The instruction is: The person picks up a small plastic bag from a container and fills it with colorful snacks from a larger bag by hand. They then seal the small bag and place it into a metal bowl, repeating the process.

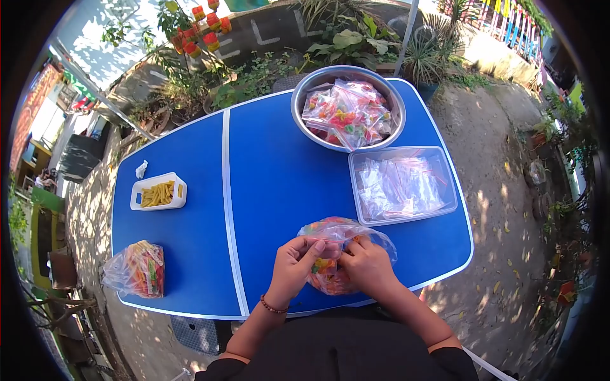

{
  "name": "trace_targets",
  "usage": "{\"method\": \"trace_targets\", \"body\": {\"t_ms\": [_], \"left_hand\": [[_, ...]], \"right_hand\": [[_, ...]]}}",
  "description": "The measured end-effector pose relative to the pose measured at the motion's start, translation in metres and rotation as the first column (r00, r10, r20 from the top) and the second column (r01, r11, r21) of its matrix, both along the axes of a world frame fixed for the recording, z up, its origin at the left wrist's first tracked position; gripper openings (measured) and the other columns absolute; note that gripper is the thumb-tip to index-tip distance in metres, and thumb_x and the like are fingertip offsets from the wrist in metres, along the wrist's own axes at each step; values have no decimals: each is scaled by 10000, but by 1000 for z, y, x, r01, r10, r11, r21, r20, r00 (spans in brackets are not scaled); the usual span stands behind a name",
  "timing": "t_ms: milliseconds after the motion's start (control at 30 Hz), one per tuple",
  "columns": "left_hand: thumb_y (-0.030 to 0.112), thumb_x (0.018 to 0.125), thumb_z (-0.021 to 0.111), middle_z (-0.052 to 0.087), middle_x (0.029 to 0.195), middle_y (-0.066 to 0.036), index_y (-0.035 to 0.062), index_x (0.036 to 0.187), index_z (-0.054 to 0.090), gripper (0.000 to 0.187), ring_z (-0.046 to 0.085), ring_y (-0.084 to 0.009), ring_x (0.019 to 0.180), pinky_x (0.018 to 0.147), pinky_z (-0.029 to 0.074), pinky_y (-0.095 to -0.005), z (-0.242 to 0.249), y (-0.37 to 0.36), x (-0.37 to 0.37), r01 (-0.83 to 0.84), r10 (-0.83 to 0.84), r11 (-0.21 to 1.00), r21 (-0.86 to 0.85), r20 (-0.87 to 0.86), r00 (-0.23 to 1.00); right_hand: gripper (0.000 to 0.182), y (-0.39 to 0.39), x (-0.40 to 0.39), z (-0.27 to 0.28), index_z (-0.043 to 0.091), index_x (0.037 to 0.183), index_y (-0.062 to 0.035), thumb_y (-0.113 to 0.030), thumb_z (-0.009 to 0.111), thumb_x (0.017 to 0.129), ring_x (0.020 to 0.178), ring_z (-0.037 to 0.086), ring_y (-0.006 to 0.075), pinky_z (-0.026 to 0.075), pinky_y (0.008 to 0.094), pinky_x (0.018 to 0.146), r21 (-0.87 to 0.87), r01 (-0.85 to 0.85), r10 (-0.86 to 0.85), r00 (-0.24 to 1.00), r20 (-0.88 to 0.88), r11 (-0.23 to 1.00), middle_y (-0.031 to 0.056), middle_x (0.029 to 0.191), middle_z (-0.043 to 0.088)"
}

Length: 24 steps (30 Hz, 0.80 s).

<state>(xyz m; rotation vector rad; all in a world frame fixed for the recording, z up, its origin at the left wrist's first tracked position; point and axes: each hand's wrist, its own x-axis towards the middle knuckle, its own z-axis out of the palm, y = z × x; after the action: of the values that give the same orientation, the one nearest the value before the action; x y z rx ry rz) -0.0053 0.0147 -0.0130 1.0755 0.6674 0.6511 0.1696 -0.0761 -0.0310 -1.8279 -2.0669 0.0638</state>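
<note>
A large clear plastic bag (330, 284) of colourful pieces lies at the table's near edge, in front of my body. My left hand (297, 261) is at the bag's left side, thumb and fingers pinched on a small clear plastic bag (329, 245). My right hand (365, 265) reaches into the mouth of the large bag, its fingers bent together among the pieces; what they hold is hidden. Just beyond my right hand stands a clear plastic box (405, 219) with flat empty-looking small bags. Behind it, a metal bowl (300, 120) holds filled small bags.
On the left half of the blue table (184, 241) are a white basket (180, 200) with yellowish sticks, a crumpled white scrap (142, 169) and a bag of coloured sticks (141, 270). Plants and a low wall stand beyond the table.
</note>
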Motion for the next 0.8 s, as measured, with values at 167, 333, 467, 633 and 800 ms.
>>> {"method": "trace_targets", "body": {"t_ms": [167,333,467,633,800], "left_hand": [[167,1030,602,738,1052,-166,-69,1120,655,258,733,-227,982,901,575,-331,0,0,1,-16,17,999,-41,20,1000],[124,997,646,740,1046,-177,-64,1131,639,231,736,-233,975,883,588,-346,-2,0,0,-13,13,1000,7,3,1000],[88,936,724,747,1001,-168,-67,1115,641,251,740,-204,950,832,601,-307,-4,-5,-2,7,1,996,94,-76,997],[34,885,766,746,996,-152,-61,1104,643,268,744,-193,935,830,609,-289,5,-12,3,97,-77,985,142,-139,987],[16,874,770,737,1030,-153,-56,1112,639,282,742,-199,947,867,611,-305,4,-12,6,98,-85,979,181,-83,993]], "right_hand": [[186,2,6,-3,715,808,-118,-201,758,646,913,652,259,542,369,719,55,-77,73,995,75,996,52,832,665],[163,1,13,10,746,855,-106,-119,802,703,838,678,238,543,337,705,69,15,8,950,-313,998,83,865,707],[184,-2,21,33,751,968,-56,-16,800,795,777,666,139,519,258,682,-44,125,-110,597,-795,991,83,942,740],[202,-7,15,35,730,1033,-15,34,770,842,763,590,38,453,193,638,-15,174,-67,299,-952,985,46,940,729],[204,-8,15,40,735,1016,-27,26,783,824,741,572,41,427,194,632,-2,81,-35,406,-913,997,43,930,717]]}}
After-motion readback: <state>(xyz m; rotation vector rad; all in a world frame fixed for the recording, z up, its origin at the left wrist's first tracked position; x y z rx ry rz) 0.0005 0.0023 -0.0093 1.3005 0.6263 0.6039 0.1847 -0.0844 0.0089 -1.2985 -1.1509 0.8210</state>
